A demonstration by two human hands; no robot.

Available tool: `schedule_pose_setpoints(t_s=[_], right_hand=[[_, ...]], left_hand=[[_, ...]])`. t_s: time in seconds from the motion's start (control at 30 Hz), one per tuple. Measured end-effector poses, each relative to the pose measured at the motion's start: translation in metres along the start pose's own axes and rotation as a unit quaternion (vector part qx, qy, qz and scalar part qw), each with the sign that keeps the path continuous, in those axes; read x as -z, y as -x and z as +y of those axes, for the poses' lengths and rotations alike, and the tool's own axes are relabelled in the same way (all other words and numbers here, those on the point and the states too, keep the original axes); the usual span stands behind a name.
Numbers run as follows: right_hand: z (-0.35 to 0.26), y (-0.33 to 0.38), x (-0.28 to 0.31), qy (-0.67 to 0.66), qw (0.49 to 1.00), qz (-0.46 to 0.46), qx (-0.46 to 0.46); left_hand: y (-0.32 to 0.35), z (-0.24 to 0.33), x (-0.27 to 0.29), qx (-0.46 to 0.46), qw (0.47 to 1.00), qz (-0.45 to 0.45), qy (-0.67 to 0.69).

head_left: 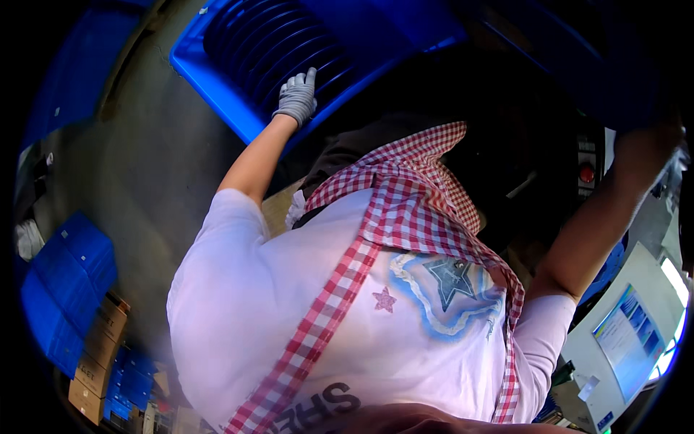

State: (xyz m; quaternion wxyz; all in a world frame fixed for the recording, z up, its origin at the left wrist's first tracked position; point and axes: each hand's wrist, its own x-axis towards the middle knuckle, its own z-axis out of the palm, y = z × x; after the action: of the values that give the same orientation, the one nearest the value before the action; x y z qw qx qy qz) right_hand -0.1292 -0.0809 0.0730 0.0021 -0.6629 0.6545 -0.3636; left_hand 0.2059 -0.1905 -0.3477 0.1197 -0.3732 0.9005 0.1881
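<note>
My left hand (297,96), in a grey glove, reaches into a blue bin (217,98) ahead of me on the left. A row of large, black, curved pieces like rings or discs (271,43) stands close together in the bin. The gloved fingers are bent at the near edge of this row and appear closed on one piece, while one digit points upward. My right arm stretches out to the far right. There my right hand (676,160) is in deep shadow by the picture's rim, and its fingers are blurred.
A dark machine area with a red button (586,172) lies to the right. Below it a pale panel carries a printed sheet (629,340). At the left are blue bins (69,289) and stacked cardboard boxes (97,362). A red-checked apron (412,210) covers my front.
</note>
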Motion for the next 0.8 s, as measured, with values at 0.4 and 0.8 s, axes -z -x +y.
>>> schedule_pose_setpoints(t_s=[0.4,0.8], right_hand=[[-0.017,-0.013,-0.102,0.106,0.894,-0.41,0.145],[-0.012,-0.003,-0.21,0.076,0.859,-0.456,0.219]], left_hand=[[-0.009,-0.04,-0.007,0.084,0.992,-0.07,0.061],[-0.009,-0.03,0.028,0.067,0.995,-0.021,0.067]])
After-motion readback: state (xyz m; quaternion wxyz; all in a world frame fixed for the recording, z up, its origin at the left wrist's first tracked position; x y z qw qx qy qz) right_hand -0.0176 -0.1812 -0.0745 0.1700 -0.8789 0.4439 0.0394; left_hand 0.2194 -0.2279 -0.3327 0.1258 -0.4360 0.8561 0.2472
